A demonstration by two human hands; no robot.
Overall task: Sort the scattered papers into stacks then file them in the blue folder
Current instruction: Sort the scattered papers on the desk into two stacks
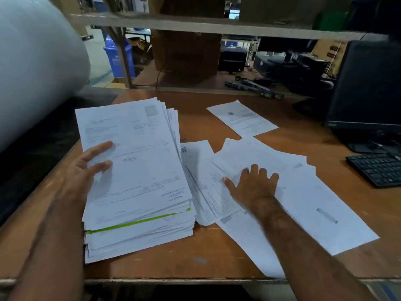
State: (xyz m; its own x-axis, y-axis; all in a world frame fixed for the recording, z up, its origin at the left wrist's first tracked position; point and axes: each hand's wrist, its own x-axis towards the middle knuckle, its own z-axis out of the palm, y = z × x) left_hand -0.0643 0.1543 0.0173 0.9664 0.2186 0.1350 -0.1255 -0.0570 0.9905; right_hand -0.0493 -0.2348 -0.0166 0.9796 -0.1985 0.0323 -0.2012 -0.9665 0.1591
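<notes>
The sorting step is in hand, and by the look of things it is well along: a thick stack of papers (136,181) sits on the left of the brown counter (206,263), with a green-edged sheet showing partway down its near side. The left hand (86,168) holds the stack's left edge, thumb laid across the top sheet and the other fingers out of sight at the side or beneath it. The right hand (252,185) rests flat on the loose papers (282,192) fanned out just beside the stack, fingers spread wide and straight, holding nothing. One single sheet (242,118) lies apart, farther back on the counter. No blue folder shows anywhere in view, so filing has likely not begun.

The next move probably calls for drawing the loose sheets together under the right palm, sliding them toward the stack without creasing the overlapped corners, then fetching the far sheet.

The counter is worn, with scuffs along its front edge. A black keyboard (377,170) and a dark monitor (366,88) stand at the right. Behind runs a wooden shelf (195,25) with cardboard boxes, dark equipment further back, and a blue bin (117,55) on the floor beyond. A large pale blurred shape fills the upper left; I cannot tell what it is.
</notes>
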